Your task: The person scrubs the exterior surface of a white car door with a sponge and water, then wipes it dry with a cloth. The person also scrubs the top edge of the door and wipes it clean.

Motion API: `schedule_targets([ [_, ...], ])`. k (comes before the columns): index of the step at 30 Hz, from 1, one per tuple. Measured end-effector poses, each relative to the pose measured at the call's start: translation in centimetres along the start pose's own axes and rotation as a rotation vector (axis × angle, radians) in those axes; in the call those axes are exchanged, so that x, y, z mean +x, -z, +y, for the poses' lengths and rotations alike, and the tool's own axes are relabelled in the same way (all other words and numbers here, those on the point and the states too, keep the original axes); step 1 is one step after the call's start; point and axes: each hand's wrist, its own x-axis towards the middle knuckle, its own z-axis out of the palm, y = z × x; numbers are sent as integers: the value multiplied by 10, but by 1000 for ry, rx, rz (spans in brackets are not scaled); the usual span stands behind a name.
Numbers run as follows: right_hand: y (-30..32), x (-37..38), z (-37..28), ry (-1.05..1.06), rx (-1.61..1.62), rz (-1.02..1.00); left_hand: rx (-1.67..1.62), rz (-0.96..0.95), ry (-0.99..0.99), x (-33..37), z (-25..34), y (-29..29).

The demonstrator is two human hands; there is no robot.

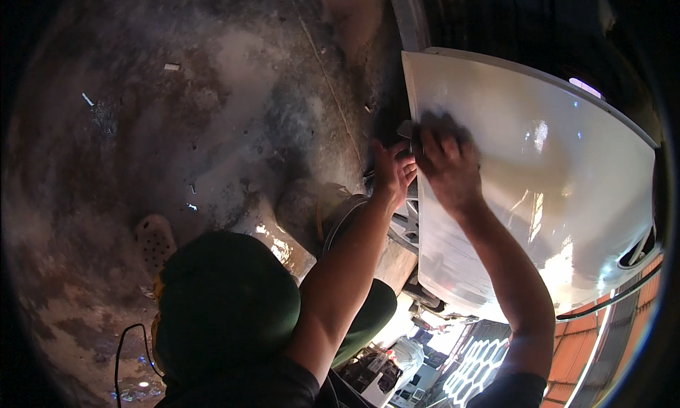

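Note:
A glossy white car door (489, 217) fills the right half of the head view, its lower edge running down on the left side. Against the door's face, close to that edge, my right hand (450, 168) presses with bent fingers; whatever lies under them is hidden. My left hand (394, 171) is at the same edge, thumb and fingers apart, with the fingertips partly behind the other hand. Just above both hands, a small greyish piece (405, 129) sticks out at the door's edge; I cannot tell what it is or whether a hand touches it.
A car wheel (405, 222) shows behind the door. The door handle (639, 251) is at the far right. Stained, wet-looking floor (212, 117) spreads to the left, with small scraps on it. A perforated clog (154, 244) is beside my green-clad knee (227, 302). Hexagonal lights (476, 369) glow behind.

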Motion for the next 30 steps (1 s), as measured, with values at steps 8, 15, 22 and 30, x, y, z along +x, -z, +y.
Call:
schedule_targets([
  [8,29,117,39,-118,-69,27,5,5,46,-3,8,0],
  [15,-24,-4,-1,68,-8,-41,-71,-75,-10,2,-1,13],
  [22,33,134,44,-146,-33,31,0,-11,48,-3,4,8],
  [30,-18,-5,3,41,-60,-28,4,-118,-1,1,-5,10],
])
